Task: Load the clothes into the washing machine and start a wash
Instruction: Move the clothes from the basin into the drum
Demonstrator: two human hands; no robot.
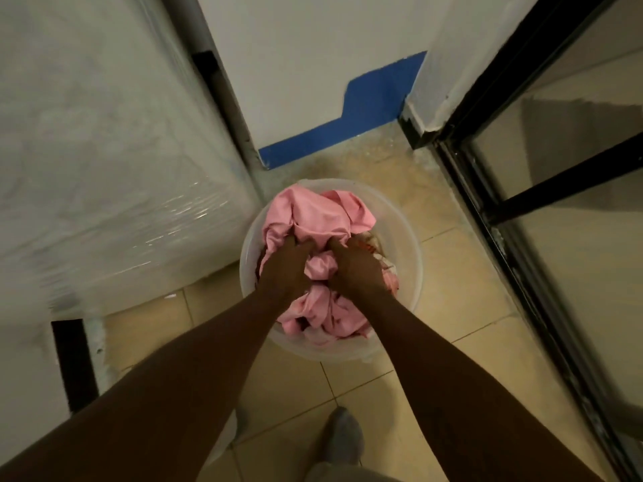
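Beige tiled floor [428, 370], kinda grimy and pale toward the far wall [295, 71], with a blue stripe [351, 123] running along the base of it. Tight little corner really. Big white thing wrapped in plastic film [104, 151] on the left, can't tell what's under the wrap. Grey pipe [222, 88] running down just beside it. Black-framed glass door [542, 189] closing off the right side. Only a narrow strip of open floor between wrap and door frame, mostly taken up by the bucket. Round translucent bucket [403, 238] sitting on the tiles, near the far wall and just beside the wrapped thing. Stuffed to the rim with clothes [313, 210], mostly pink, with bits of white and something reddish poking out on the right side. Left hand [283, 262] and right hand [355, 266] both down in the pile, side by side, fingers dug into the pink fabric, so each grip closed around a bunch of cloth. Fingertips buried, so no telling how deep. Bare forearms reaching in from the bottom. Grey shoe [342, 436] on the tiles near the bottom, well short of the bucket. No clear sight of a washer drum or door anywhere, clothes all in the bucket.
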